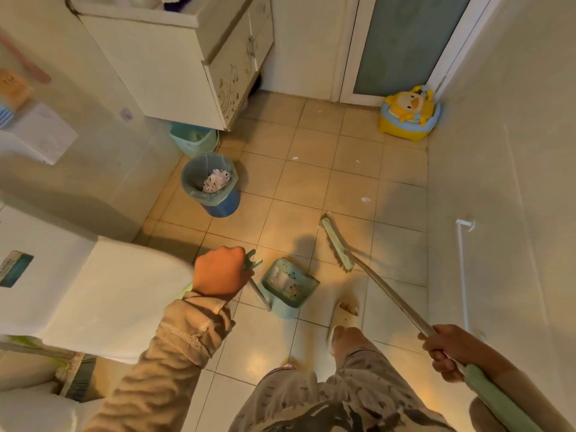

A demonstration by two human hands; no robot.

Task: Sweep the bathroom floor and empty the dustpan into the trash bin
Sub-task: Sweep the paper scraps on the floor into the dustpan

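Observation:
My left hand is closed around the top of the dustpan handle. The pale green dustpan stands on the tiled floor just in front of my feet, with bits of paper in it. My right hand grips the long broom handle near its green grip. The broom head rests on the floor to the right of the dustpan. A blue trash bin with a liner and crumpled paper inside stands farther off to the left. Small white scraps lie scattered on the tiles beyond the broom.
A white toilet fills the left foreground. A white vanity cabinet stands at the back left, with a green bucket under it. A yellow duck potty sits in the far right corner by a frosted door.

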